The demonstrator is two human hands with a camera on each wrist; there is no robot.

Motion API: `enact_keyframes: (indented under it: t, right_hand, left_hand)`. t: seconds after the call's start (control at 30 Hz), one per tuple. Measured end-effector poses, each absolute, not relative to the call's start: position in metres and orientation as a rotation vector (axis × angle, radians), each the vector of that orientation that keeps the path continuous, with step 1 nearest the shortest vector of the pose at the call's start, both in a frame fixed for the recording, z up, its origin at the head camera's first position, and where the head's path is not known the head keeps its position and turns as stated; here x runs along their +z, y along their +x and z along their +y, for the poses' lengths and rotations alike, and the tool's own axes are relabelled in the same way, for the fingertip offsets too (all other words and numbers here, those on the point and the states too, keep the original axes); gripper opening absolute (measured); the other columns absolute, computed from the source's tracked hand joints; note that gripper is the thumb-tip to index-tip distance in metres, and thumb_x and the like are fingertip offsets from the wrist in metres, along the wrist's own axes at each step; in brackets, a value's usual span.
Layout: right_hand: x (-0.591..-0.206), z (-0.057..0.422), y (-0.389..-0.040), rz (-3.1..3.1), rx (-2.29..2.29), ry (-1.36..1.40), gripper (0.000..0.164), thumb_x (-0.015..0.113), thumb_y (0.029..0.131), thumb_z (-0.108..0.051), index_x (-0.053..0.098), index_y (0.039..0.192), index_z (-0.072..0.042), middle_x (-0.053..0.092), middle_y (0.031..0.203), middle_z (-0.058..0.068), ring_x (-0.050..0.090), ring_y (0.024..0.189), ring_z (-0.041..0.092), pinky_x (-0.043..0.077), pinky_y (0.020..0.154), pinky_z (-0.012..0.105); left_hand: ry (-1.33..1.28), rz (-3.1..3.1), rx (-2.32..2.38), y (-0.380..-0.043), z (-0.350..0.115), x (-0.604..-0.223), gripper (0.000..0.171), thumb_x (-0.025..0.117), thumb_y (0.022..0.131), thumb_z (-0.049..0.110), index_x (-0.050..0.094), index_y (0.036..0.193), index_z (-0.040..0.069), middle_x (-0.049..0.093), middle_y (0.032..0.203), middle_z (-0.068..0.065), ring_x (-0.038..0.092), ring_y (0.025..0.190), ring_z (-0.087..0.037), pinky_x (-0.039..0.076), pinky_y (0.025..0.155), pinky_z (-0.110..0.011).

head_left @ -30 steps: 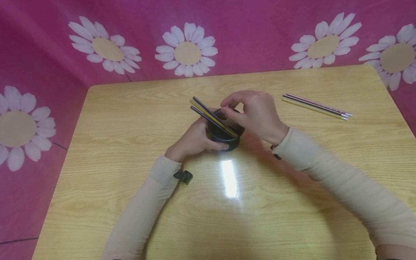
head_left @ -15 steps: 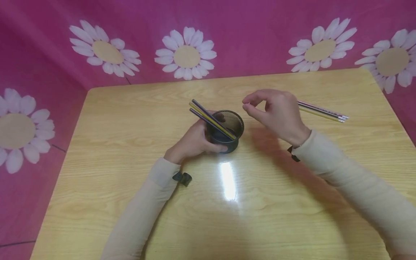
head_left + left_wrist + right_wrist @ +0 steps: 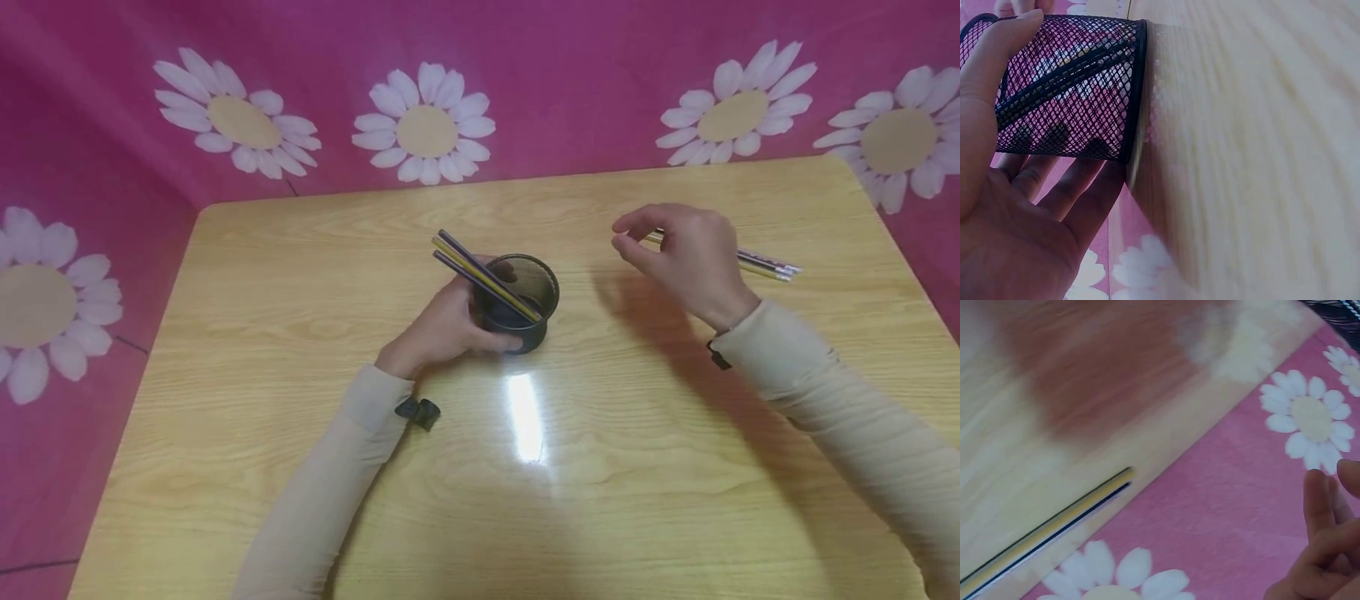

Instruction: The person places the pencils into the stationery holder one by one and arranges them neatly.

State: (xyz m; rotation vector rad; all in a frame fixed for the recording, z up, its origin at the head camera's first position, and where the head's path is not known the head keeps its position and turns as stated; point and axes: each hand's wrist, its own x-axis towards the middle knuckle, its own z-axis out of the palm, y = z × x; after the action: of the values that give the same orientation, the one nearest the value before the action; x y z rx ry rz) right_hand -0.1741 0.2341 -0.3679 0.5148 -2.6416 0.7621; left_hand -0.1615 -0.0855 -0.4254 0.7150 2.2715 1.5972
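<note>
My left hand [image 3: 442, 329] grips a black mesh pencil cup [image 3: 535, 337] that stands upright on the table. In the left wrist view, the thumb and fingers of the hand [image 3: 1029, 219] lie around the cup's mesh wall [image 3: 1072, 131]. Several dark and yellow pencils [image 3: 480, 277] lean in the cup, sticking out to the left. My right hand [image 3: 690, 258] is raised above the table with loosely bent fingers and nothing visible between them. Behind it lie several striped pencils [image 3: 768, 265], partly hidden by the hand. The right wrist view shows these pencils [image 3: 1054, 529] apart from the fingers [image 3: 1319, 500].
The wooden table [image 3: 300, 283] has a light reflection [image 3: 527, 421] in front of the cup. A pink cloth [image 3: 555, 92] with white daisies hangs along the table's back and left. Black straps sit at both wrists, over beige sleeves.
My right hand has drawn away from the cup's rim and moved right, now in front of the loose pencils. The left hand and the cup have stayed in place.
</note>
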Motion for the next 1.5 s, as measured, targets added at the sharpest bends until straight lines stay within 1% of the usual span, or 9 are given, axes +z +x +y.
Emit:
enact_keyframes:
  t: [0.27, 0.4, 0.63, 0.73, 0.93, 1.2, 1.27, 1.3, 1.5]
  right_hand:
    - [-0.378, 0.257, -0.178, -2.789, 0.663, 0.434, 0.018, 0.078, 0.099, -0.016, 0.082, 0.114, -0.007, 0.080, 0.100, 0.012, 0.063, 0.068, 0.026, 0.040, 0.060, 0.041]
    - [-0.384, 0.272, -0.182, -2.823, 0.624, 0.405, 0.019, 0.076, 0.100, -0.017, 0.082, 0.116, -0.007, 0.080, 0.103, 0.014, 0.070, 0.079, 0.033, 0.040, 0.060, 0.045]
    - [-0.394, 0.299, -0.184, -2.895, 0.542, 0.307, 0.021, 0.075, 0.101, -0.019, 0.081, 0.117, -0.007, 0.079, 0.106, 0.016, 0.069, 0.087, 0.038, 0.041, 0.063, 0.055]
    - [-0.398, 0.307, -0.185, -2.929, 0.499, 0.286, 0.023, 0.075, 0.100, -0.021, 0.081, 0.116, -0.006, 0.077, 0.104, 0.018, 0.068, 0.088, 0.040, 0.043, 0.065, 0.059]
    - [-0.403, 0.316, -0.189, -2.966, 0.408, 0.310, 0.020, 0.074, 0.100, -0.018, 0.081, 0.111, -0.003, 0.075, 0.099, 0.020, 0.066, 0.080, 0.038, 0.043, 0.060, 0.058]
    - [-0.406, 0.322, -0.193, -2.935, 0.335, 0.384, 0.014, 0.074, 0.094, -0.011, 0.080, 0.104, -0.004, 0.074, 0.095, 0.017, 0.068, 0.078, 0.041, 0.045, 0.054, 0.059]
    - [-0.407, 0.323, -0.193, -2.934, 0.325, 0.384, 0.014, 0.073, 0.093, -0.010, 0.080, 0.103, -0.004, 0.073, 0.093, 0.017, 0.068, 0.077, 0.042, 0.046, 0.054, 0.060]
    - [-0.407, 0.323, -0.194, -2.937, 0.318, 0.383, 0.013, 0.073, 0.093, -0.010, 0.080, 0.103, -0.004, 0.073, 0.093, 0.017, 0.068, 0.077, 0.042, 0.046, 0.054, 0.060]
    - [-0.409, 0.323, -0.196, -2.978, 0.295, 0.368, 0.013, 0.074, 0.094, -0.009, 0.079, 0.104, -0.003, 0.072, 0.095, 0.019, 0.068, 0.081, 0.044, 0.049, 0.058, 0.064]
  left_hand:
    - [0.711, 2.249, 1.610, -0.162, -0.088, -0.430, 0.097, 0.102, 0.071, 0.009, 0.047, 0.151, 0.002, 0.058, 0.150, -0.013, 0.053, 0.142, -0.025, 0.028, 0.128, -0.039]
    - [0.700, 2.242, 1.619, -0.163, -0.088, -0.431, 0.098, 0.102, 0.071, 0.010, 0.048, 0.152, 0.004, 0.059, 0.151, -0.011, 0.053, 0.142, -0.024, 0.027, 0.128, -0.040]
    - [0.718, 2.245, 1.615, -0.161, -0.087, -0.426, 0.096, 0.101, 0.071, 0.005, 0.047, 0.151, 0.001, 0.058, 0.150, -0.014, 0.054, 0.140, -0.025, 0.030, 0.127, -0.038]
    - [0.722, 2.251, 1.608, -0.162, -0.087, -0.428, 0.097, 0.101, 0.071, 0.007, 0.047, 0.151, 0.001, 0.059, 0.150, -0.014, 0.054, 0.140, -0.025, 0.030, 0.127, -0.038]
    - [0.713, 2.261, 1.602, -0.165, -0.089, -0.432, 0.096, 0.102, 0.072, 0.013, 0.049, 0.151, 0.005, 0.060, 0.149, -0.007, 0.054, 0.140, -0.021, 0.029, 0.126, -0.040]
    - [0.720, 2.246, 1.614, -0.163, -0.087, -0.427, 0.095, 0.100, 0.073, 0.008, 0.047, 0.152, 0.002, 0.058, 0.150, -0.013, 0.053, 0.141, -0.025, 0.029, 0.127, -0.039]
    - [0.718, 2.249, 1.609, -0.164, -0.087, -0.429, 0.096, 0.100, 0.072, 0.008, 0.047, 0.153, 0.002, 0.058, 0.150, -0.012, 0.053, 0.141, -0.024, 0.028, 0.127, -0.040]
    - [0.727, 2.246, 1.621, -0.168, -0.088, -0.438, 0.098, 0.102, 0.072, 0.014, 0.048, 0.153, 0.006, 0.058, 0.150, -0.008, 0.053, 0.141, -0.021, 0.028, 0.127, -0.038]
    - [0.717, 2.244, 1.621, -0.165, -0.086, -0.433, 0.097, 0.102, 0.073, 0.009, 0.047, 0.152, 0.004, 0.058, 0.151, -0.011, 0.053, 0.141, -0.023, 0.028, 0.127, -0.035]
